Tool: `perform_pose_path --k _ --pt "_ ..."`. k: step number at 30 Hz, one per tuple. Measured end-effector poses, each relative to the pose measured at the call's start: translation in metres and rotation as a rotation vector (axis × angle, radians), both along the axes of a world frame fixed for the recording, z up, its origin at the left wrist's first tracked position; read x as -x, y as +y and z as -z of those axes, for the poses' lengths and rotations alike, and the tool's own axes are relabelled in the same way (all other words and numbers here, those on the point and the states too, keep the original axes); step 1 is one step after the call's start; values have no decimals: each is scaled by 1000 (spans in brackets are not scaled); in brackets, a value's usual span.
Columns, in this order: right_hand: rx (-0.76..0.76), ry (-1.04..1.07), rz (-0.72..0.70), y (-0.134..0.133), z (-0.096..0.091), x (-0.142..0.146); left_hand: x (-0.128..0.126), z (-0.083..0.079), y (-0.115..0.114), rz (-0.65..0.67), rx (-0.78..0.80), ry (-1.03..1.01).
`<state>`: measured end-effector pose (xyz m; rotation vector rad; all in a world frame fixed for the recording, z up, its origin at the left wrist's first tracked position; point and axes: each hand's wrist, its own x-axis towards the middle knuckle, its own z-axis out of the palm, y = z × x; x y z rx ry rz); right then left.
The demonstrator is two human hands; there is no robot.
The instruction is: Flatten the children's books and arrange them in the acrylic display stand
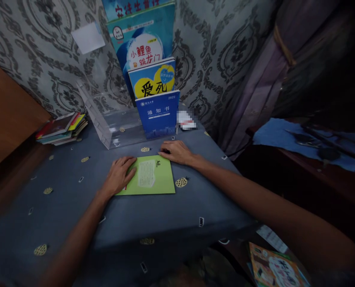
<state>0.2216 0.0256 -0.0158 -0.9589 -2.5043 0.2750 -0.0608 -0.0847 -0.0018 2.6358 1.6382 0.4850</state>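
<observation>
A thin light-green book lies flat on the cloth-covered table, with a pale text panel on its cover. My left hand rests across its left side, fingers stretched forward and thumb apart on the cover. At the far right corner is my right hand, its fingers curled over the far edge and its thumb at the cover; the fingertips are partly hidden. Just beyond the hands, a clear plastic rack holds a blue booklet, a yellow-and-blue book and a teal book in rising tiers.
A stack of books sits at the table's back left. A blue cloth with dark items on it lies to the right. An orange book is low at the right, below the table edge. Patterned wall covering stands behind.
</observation>
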Motion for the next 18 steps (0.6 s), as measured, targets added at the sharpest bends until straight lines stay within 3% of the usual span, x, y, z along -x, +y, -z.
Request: perform_pose_path --k 18 --pt "-6 -33 26 -3 -3 1 1 -1 -3 -11 14 -21"
